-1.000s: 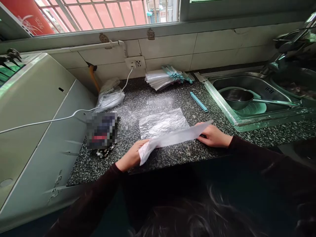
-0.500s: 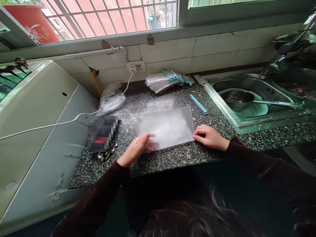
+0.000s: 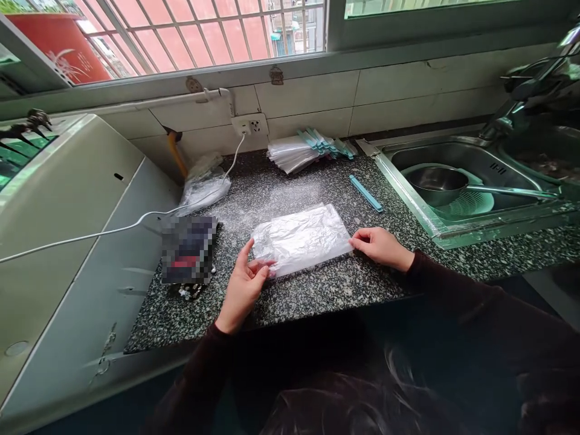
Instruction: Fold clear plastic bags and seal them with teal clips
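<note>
A clear, wrinkled plastic bag lies flat on the speckled counter in front of me. At its lower left corner is my left hand, with the index finger raised along the left edge. The thumb and other fingers of that hand close on the corner, some of them showing through the plastic. My right hand pinches the bag's right corner between thumb and fingers. Beyond the bag, to the right, a blue bag sealing clip rests on the counter.
Against the back wall lies a stack of clear bags with blue clips. A crumpled plastic bag and a blurred-out dark object are on the left. A white cable runs to the socket. The sink holds a metal pan.
The plastic, smooth and cloudy before, now looks clear and wrinkled, and smaller in outline. My left hand has shifted left with its index finger raised; my right hand has moved slightly left.
</note>
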The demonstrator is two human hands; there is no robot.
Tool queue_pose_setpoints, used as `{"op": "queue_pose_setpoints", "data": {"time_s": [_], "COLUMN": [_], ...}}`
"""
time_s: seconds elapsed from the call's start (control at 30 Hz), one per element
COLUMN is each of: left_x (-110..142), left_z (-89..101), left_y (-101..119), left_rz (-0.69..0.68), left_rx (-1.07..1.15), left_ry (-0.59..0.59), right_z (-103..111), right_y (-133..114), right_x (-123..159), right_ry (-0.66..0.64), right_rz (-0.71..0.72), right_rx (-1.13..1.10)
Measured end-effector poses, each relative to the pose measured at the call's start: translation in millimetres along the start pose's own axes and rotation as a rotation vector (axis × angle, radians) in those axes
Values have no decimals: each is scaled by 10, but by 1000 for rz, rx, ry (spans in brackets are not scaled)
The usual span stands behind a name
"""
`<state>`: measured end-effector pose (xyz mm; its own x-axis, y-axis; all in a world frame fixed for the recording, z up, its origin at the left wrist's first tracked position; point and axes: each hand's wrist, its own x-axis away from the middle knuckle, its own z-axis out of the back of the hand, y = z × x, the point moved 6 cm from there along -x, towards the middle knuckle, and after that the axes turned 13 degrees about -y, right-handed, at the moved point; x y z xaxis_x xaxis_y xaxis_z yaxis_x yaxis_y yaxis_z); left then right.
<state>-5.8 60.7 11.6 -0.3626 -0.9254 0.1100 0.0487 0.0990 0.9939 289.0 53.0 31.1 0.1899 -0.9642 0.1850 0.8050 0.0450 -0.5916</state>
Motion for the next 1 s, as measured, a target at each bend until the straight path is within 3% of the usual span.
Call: {"op": "queue_pose_setpoints", "data": {"time_s": [0.17,0.4,0.6,0.73,0.8,0.83,0.9,1.0], "left_x": [7,39,53,171,233,240,207,135], "left_z": [7,6,22,12,-150,-285,-616,-1013], "left_y": [-12,-18,-81,78,222,268,268,123], "left_rz": [-13,-66,-104,-248,-374,-434,-507,-465], "left_rx": [-13,-62,-113,-547,-853,-976,-1139,-1270], "left_ry": [26,73,74,234,281,241,21,-275], "right_z": [-18,-68,-56,-66,-67,-69,-71,-66], "right_y": [-126,-91,-106,-137,-148,-148,-139,-122], "right_x": [52,10,17,9,3,-1,-9,-21], "right_ry": [86,49,116,96,84,75,56,43], "right_rz": [243,117,-3,-53,-59,-66,-87,-106], "right_rx": [-40,27,125,157,166,169,171,173]}}
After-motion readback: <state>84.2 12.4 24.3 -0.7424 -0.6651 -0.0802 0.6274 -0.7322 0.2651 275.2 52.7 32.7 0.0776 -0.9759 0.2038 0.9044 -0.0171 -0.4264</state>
